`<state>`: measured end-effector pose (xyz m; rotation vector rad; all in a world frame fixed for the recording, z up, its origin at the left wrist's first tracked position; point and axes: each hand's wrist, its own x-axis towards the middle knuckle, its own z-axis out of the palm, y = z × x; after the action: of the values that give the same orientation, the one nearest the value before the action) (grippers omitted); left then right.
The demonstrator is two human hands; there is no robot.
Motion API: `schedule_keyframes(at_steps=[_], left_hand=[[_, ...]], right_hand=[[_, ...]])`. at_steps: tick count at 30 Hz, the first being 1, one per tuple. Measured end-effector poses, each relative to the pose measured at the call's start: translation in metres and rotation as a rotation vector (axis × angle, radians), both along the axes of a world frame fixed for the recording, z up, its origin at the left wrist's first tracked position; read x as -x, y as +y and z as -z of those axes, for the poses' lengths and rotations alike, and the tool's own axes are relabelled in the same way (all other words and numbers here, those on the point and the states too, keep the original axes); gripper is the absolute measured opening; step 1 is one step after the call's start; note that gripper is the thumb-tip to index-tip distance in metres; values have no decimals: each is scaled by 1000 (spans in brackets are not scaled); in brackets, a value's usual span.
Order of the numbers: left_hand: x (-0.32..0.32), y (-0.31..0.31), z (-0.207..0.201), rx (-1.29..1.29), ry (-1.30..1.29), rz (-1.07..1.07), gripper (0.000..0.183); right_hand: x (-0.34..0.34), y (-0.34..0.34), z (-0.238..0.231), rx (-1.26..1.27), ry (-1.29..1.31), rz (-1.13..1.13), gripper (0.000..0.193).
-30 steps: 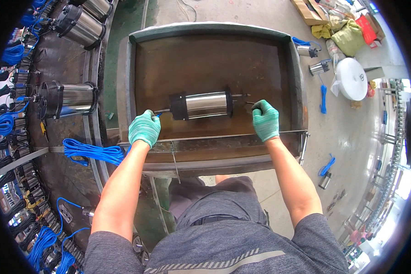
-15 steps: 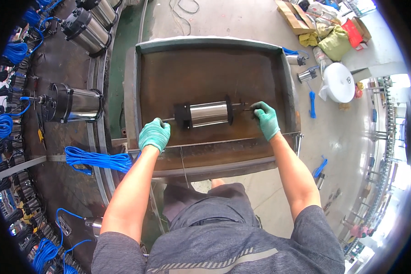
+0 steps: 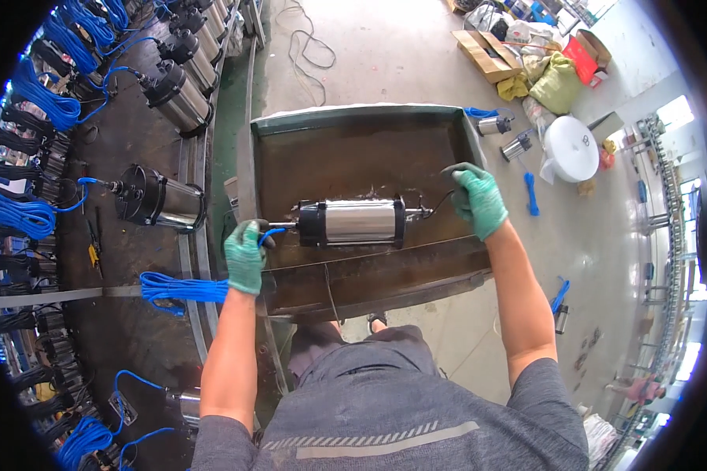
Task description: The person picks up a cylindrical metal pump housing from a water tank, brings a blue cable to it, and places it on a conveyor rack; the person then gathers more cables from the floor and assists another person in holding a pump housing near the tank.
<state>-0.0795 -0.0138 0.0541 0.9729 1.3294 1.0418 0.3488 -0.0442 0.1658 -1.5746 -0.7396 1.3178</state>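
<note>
A steel cylindrical pump motor [image 3: 361, 220] with black end caps lies level across a tank of brown water [image 3: 353, 149], with ripples along its far side. My left hand [image 3: 245, 255], in a green glove, closes around the motor's left end by its thin metal rod [image 3: 283, 225]. A short blue cable [image 3: 270, 235] shows beside those fingers. Off the motor's right end, a thin dark curved hook [image 3: 441, 202] runs up to my right hand [image 3: 479, 201], also green-gloved and closed on it. The fingers partly hide the hook's upper end.
The tank's rim [image 3: 361, 110] surrounds the motor. On the left bench stand several similar motors [image 3: 161, 198] and a blue cable coil [image 3: 182, 289]. To the right, the floor holds a white spool [image 3: 570, 148], small motors [image 3: 517, 147], sacks [image 3: 556, 82] and a cardboard box [image 3: 487, 55].
The motor has risen to the water's surface, and ripples have appeared around it. My left hand has shifted left, my right hand slightly right. The whole view has moved too.
</note>
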Motion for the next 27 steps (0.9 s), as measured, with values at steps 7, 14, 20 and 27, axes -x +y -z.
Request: schedule_keyframes(at_steps=[7,14,20,27], left_hand=[[38,-46,-102,-147,-46,-3,31],[63,-81,-122,-273,-46,72,39],[58,-119,-113,-142,27,66,38],[37,-145,-82,-34,83,-22,32]], right_hand=[[7,-34,-90,-183,114,7,19],[2,-64,-108,-138,153,4,20],[2,-85,-90,-58,133,-52,19],[0,-107,-55,-27,66,-10,18]])
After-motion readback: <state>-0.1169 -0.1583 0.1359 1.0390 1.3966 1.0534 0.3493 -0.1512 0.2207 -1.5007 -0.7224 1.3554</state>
